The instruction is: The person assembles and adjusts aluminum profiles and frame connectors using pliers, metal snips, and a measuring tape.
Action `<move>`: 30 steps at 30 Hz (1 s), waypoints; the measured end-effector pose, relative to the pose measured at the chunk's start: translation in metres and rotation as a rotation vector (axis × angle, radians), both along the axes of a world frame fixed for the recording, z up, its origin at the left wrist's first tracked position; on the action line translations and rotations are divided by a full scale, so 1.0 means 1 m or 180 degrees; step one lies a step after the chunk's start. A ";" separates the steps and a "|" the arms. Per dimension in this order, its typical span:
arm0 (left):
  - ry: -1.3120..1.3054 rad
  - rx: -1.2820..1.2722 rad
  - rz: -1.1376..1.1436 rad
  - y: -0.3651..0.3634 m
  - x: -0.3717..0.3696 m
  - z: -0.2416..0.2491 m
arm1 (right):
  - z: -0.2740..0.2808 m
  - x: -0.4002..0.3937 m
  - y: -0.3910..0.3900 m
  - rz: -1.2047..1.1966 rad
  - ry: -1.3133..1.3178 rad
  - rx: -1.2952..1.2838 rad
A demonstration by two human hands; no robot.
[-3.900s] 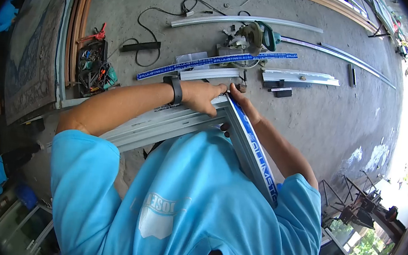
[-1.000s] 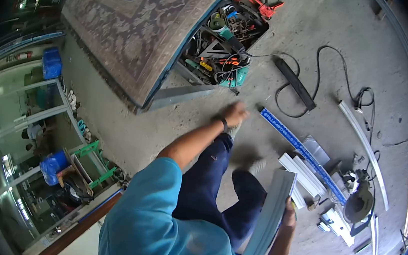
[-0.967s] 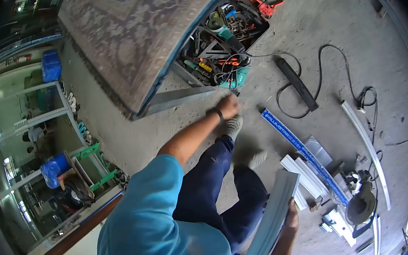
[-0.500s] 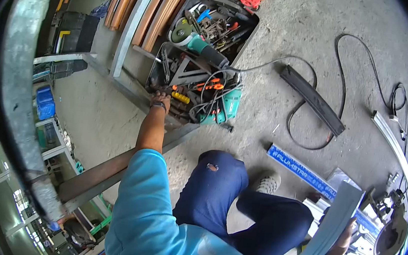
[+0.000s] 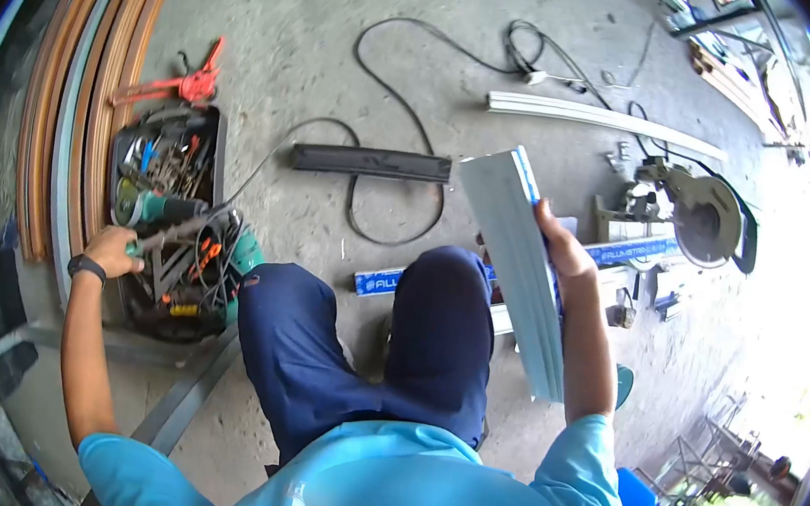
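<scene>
My left hand [image 5: 113,253] is closed at the left edge of the black tool case, around the green end of a long, slim grey tool [image 5: 171,232] whose kind I cannot make out. The tool slants over the case [image 5: 222,147]. Beneath it are an angle grinder [image 5: 165,210] with a green body, orange-handled tools [image 5: 209,256] and a yellow-handled one [image 5: 184,310]. My right hand [image 5: 566,246] grips the edge of a pale grey-blue metal profile [image 5: 513,270], held tilted above the floor beside my knee. Blue film shows along the profile's edge.
Brown and grey long bars [image 5: 114,40] lie at the left. A red clamp-like tool [image 5: 197,81] sits above the case. Ahead are a black channel piece [image 5: 372,162], a looping cable, a white profile [image 5: 601,113], blue-wrapped lengths [image 5: 630,251] and a circular-blade saw [image 5: 703,222].
The view has swung right. My left hand has come up from among the tools with a slim tool in it. My right hand has raised the profile and brought it in front of me.
</scene>
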State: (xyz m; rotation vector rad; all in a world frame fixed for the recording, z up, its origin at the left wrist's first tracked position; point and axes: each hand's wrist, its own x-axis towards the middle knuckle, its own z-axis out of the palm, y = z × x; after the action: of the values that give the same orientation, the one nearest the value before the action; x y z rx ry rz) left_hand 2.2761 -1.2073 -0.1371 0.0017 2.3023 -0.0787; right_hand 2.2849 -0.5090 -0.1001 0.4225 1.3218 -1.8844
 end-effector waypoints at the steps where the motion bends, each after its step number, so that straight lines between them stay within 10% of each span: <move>1: 0.0596 0.0496 0.0069 0.019 -0.007 0.008 | -0.006 0.002 0.006 0.0032 0.0000 -0.0028; 6: 0.2369 0.2148 -0.0024 0.120 -0.018 0.026 | 0.005 0.008 -0.004 0.0212 0.0524 -0.0194; 14: 0.0839 0.4444 0.1899 0.270 0.065 0.030 | 0.009 0.025 0.008 0.0177 0.0742 -0.0363; 20: 0.2320 0.3972 0.1408 0.297 0.104 0.051 | -0.003 0.031 0.002 0.0249 0.0969 -0.0565; 21: 0.2668 0.4861 0.1864 0.303 0.109 0.049 | -0.001 0.032 -0.003 0.0181 0.0988 -0.0635; 25: 0.0016 0.5358 0.2456 0.292 0.119 0.063 | 0.004 0.034 -0.011 0.0224 0.0720 -0.0678; 30: 0.1088 0.4996 0.2280 0.286 0.136 0.054 | 0.014 0.030 -0.028 0.0301 0.0809 -0.0727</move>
State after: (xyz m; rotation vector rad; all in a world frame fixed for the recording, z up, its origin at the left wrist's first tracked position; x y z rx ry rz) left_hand 2.4116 -0.9215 -0.0833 -0.0320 1.9289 2.1340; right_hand 2.3145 -0.5371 -0.0861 0.0028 1.2425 -2.0290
